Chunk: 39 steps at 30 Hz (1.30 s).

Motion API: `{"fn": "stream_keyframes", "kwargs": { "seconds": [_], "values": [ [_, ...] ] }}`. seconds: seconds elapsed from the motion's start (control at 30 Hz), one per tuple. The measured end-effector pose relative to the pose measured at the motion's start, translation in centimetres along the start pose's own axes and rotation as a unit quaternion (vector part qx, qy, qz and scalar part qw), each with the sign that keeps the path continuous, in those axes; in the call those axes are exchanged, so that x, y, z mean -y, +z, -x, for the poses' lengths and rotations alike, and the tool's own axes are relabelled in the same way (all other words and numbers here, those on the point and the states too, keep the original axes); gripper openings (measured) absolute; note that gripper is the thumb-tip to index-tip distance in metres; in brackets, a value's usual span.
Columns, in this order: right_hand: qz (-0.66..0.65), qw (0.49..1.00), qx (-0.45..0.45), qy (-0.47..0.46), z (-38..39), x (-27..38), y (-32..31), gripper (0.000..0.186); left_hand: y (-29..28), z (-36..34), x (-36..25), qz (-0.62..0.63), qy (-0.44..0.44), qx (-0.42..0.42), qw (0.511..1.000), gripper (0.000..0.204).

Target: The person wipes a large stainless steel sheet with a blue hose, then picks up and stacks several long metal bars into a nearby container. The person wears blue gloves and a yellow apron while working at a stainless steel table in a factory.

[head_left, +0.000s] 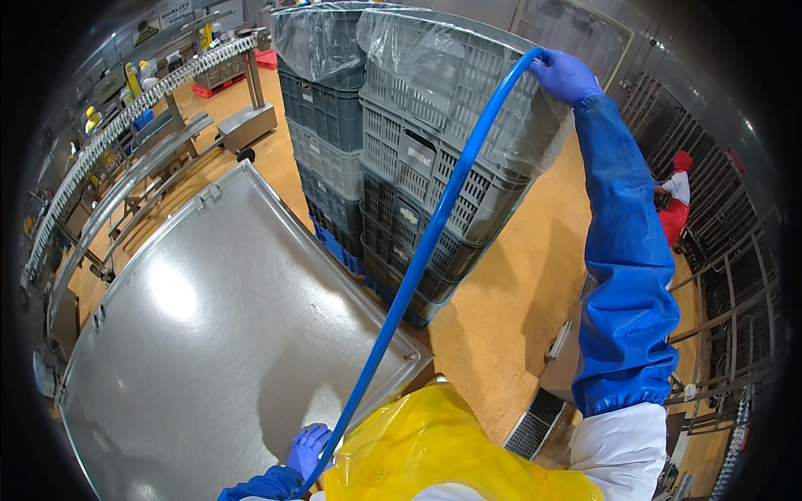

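Observation:
My right hand [561,77], in a purple glove and blue sleeve, is closed on a long blue hose [441,213] at the upper rim of the plastic-lined crates [434,92]. The hose runs diagonally down to the lower middle, beside my left hand [307,449]. That gloved hand is low over the steel surface [184,326], its fingers curled; what they hold is partly hidden, with a bit of white showing. A yellow apron [443,442] covers my front.
Grey crates [322,150] stand stacked on a blue pallet [338,250]. A curved conveyor [142,83] runs at left. A person in red and white [675,196] is beside metal racks [727,284] at right. A floor grate [535,422] lies lower right.

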State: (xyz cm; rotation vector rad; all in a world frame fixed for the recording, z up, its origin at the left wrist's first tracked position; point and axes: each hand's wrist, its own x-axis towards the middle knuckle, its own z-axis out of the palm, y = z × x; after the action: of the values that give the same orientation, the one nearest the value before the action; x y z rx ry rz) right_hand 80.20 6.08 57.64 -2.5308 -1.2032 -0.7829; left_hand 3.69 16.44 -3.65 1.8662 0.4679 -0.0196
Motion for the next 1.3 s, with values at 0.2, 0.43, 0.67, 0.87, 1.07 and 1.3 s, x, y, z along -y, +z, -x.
{"fn": "stream_keyframes", "kwargs": {
  "seconds": [0.2,0.43,0.67,0.87,1.07,1.3],
  "values": [
    [-0.001,0.999,0.028,0.018,0.4,1.1,-0.4,0.043,0.0,0.2,-0.4,-0.021,0.001,-0.003,1.000,0.070],
    [-0.005,1.000,0.027,0.015,0.0,2.0,-0.2,0.042,0.3,0.6,0.4,-0.008,0.002,-0.017,1.000,0.069],
    [-0.023,1.000,0.009,-0.002,0.1,1.4,0.3,0.046,-0.3,0.7,1.1,-0.029,-0.010,0.001,1.000,0.065],
    [-0.002,1.000,0.007,-0.007,0.2,1.1,0.5,0.047,-1.1,1.1,0.7,-0.031,-0.011,0.006,0.999,0.067],
    [-0.001,1.000,-0.002,-0.007,-0.1,0.6,0.6,0.048,-0.5,0.8,0.8,-0.012,-0.006,-0.003,1.000,0.067],
    [0.002,1.000,-0.003,0.003,-0.2,0.8,0.5,0.048,-0.4,0.6,3.2,-0.096,0.000,0.034,0.995,0.068]
  ]
}}
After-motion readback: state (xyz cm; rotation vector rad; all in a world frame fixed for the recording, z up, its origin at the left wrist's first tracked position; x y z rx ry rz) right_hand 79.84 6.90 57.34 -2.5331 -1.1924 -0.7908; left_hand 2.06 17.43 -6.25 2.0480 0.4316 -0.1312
